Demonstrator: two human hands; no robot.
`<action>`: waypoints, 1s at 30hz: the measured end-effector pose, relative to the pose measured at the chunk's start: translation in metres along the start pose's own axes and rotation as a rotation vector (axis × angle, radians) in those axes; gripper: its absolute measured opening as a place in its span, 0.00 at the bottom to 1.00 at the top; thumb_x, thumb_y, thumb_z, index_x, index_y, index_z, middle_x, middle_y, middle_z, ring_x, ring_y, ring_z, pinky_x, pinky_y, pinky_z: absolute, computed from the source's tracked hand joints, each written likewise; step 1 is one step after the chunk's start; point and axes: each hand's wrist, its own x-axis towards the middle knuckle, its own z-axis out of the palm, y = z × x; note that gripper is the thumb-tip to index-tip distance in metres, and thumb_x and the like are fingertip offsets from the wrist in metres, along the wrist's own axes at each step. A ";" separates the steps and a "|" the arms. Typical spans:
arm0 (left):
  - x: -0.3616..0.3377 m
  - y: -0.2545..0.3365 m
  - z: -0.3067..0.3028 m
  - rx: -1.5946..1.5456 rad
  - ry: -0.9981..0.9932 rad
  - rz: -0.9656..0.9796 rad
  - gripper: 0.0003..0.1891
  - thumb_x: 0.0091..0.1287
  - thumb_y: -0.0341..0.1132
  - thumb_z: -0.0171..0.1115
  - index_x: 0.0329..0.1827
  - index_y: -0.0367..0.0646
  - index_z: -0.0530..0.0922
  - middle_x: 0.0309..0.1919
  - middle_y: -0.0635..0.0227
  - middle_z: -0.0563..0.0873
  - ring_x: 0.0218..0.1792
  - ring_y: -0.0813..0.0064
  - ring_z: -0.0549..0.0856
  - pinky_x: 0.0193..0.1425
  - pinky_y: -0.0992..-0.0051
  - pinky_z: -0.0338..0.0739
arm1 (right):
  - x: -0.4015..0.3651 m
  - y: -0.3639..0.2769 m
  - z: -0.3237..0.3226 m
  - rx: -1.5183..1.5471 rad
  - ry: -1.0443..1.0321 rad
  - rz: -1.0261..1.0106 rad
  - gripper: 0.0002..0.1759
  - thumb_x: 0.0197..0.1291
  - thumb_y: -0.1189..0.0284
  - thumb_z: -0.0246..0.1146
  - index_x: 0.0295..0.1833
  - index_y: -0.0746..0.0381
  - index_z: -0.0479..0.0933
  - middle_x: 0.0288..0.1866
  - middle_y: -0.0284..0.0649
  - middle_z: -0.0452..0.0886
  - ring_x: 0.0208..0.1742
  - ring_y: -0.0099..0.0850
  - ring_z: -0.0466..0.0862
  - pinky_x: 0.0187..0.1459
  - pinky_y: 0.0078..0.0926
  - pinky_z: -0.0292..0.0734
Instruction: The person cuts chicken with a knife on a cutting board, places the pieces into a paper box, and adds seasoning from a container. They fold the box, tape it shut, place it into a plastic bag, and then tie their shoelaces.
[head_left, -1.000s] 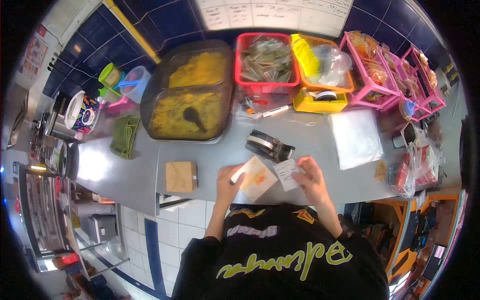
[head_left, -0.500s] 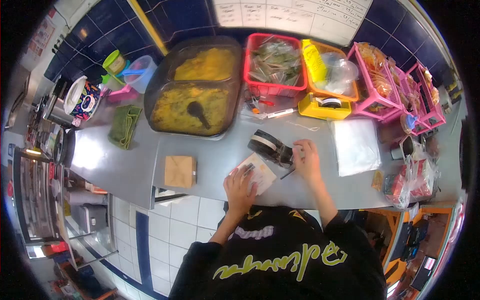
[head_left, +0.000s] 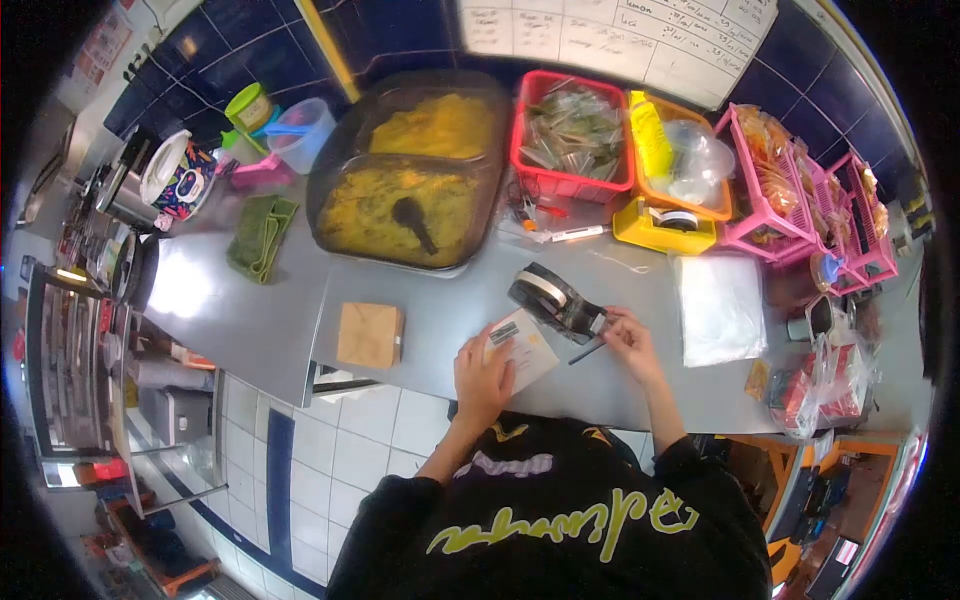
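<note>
Under my left hand [head_left: 484,375] lies a small white box [head_left: 528,350] with dark and orange print on top. My fingers curl over its left side and the thumb presses by the near edge. A black tape dispenser [head_left: 545,295] with a pale-rimmed roll stands just beyond it, angled towards my right hand [head_left: 632,345]. At the dispenser's front end, the right fingers pinch together on what looks like the tape's end; the strip itself is hard to make out. A thin dark rod [head_left: 587,353] sticks out below that end.
A brown box [head_left: 369,335] sits to the left, near the counter edge. Behind are a large dark pan [head_left: 318,190] of yellow food, a red basket [head_left: 573,185] of packets and a yellow tape dispenser [head_left: 640,232]. Clear plastic sheets [head_left: 722,310] lie at right.
The view has shifted slightly. My right fingers have drawn together into a pinch at the dispenser's end. My left hand has slid a little lower on the white box, uncovering more print.
</note>
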 end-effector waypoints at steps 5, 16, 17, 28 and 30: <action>-0.010 -0.009 -0.005 0.004 -0.031 0.038 0.19 0.52 0.32 0.63 0.49 0.48 0.78 0.59 0.57 0.71 0.54 0.54 0.72 0.57 0.60 0.66 | 0.005 -0.004 0.003 -0.276 0.209 0.005 0.03 0.51 0.85 0.59 0.32 0.68 0.75 0.49 0.48 0.78 0.42 0.37 0.81 0.41 0.32 0.79; -0.011 -0.009 -0.010 -0.006 -0.060 0.037 0.20 0.51 0.34 0.64 0.50 0.49 0.77 0.60 0.61 0.71 0.54 0.56 0.72 0.56 0.59 0.65 | 0.045 -0.066 0.138 -1.219 -0.437 -0.110 0.23 0.42 0.63 0.71 0.41 0.61 0.70 0.33 0.44 0.81 0.36 0.39 0.84 0.35 0.37 0.77; -0.014 -0.010 -0.007 0.020 -0.076 0.026 0.21 0.52 0.35 0.63 0.51 0.50 0.76 0.61 0.62 0.70 0.55 0.57 0.71 0.56 0.58 0.63 | 0.049 -0.065 0.137 -1.222 -0.434 -0.107 0.23 0.42 0.63 0.71 0.41 0.61 0.70 0.33 0.44 0.81 0.36 0.39 0.84 0.35 0.37 0.77; -0.004 0.023 -0.009 0.564 -0.325 0.182 0.31 0.55 0.34 0.57 0.65 0.67 0.67 0.71 0.51 0.55 0.62 0.59 0.68 0.60 0.43 0.53 | 0.016 0.004 -0.183 -1.069 0.881 -0.297 0.10 0.46 0.85 0.50 0.36 0.70 0.72 0.33 0.56 0.76 0.39 0.55 0.76 0.42 0.43 0.71; -0.002 0.027 -0.007 0.626 -0.318 0.155 0.31 0.55 0.35 0.58 0.66 0.65 0.66 0.71 0.49 0.53 0.64 0.56 0.66 0.61 0.41 0.51 | -0.022 0.066 -0.262 -1.412 0.678 0.144 0.11 0.38 0.82 0.54 0.33 0.69 0.74 0.35 0.53 0.78 0.42 0.50 0.78 0.43 0.41 0.73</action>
